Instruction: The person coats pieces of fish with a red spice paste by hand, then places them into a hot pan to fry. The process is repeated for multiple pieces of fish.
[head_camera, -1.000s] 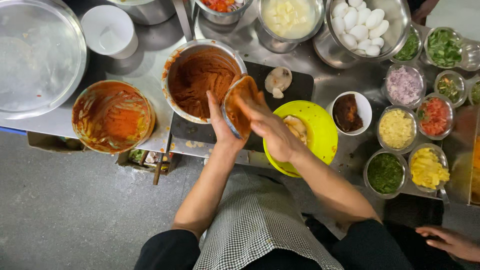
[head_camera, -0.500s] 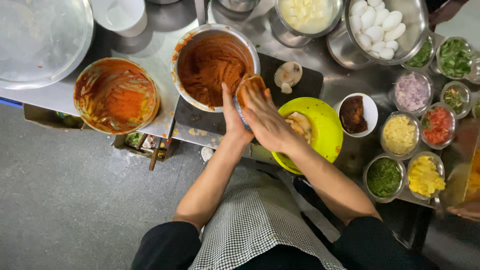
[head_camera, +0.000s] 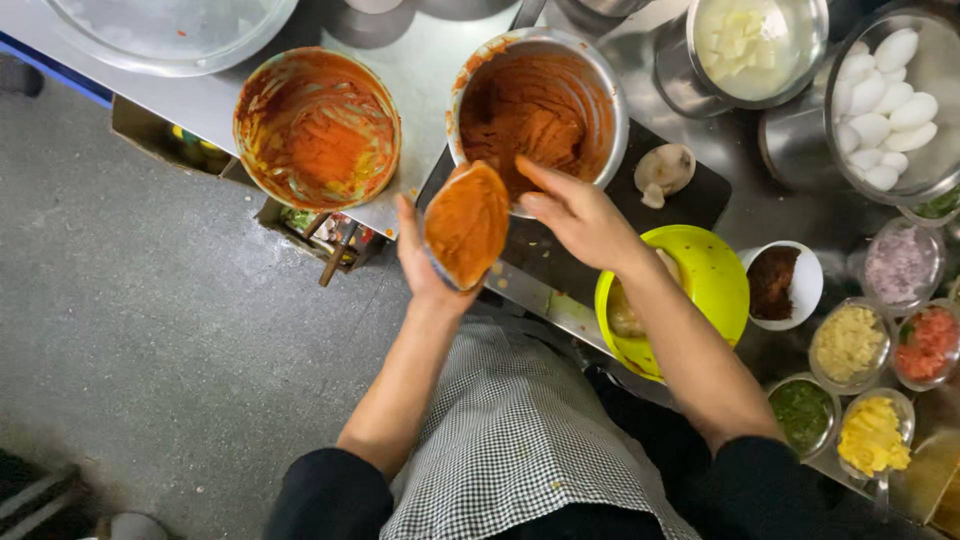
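My left hand (head_camera: 425, 265) holds a flat oval piece (head_camera: 467, 222) coated in orange-red paste, tilted up in front of me. My right hand (head_camera: 578, 215) hovers just right of it, fingers spread and smeared, over the rim of a steel bowl (head_camera: 540, 105) of the same orange-red paste. A yellow bowl (head_camera: 705, 290) with pale pieces sits under my right forearm, on a black board (head_camera: 700, 195).
A second paste-smeared bowl (head_camera: 318, 128) stands at the left. At the right are a white cup of dark sauce (head_camera: 782, 283), small bowls of chopped toppings (head_camera: 870, 350), a steel bowl of peeled white eggs (head_camera: 893, 95) and a pot of pale chunks (head_camera: 745, 50).
My right hand has lifted off the coated piece and drawn right, so the piece's orange face shows. The view has shifted, with the counter now further up and right.
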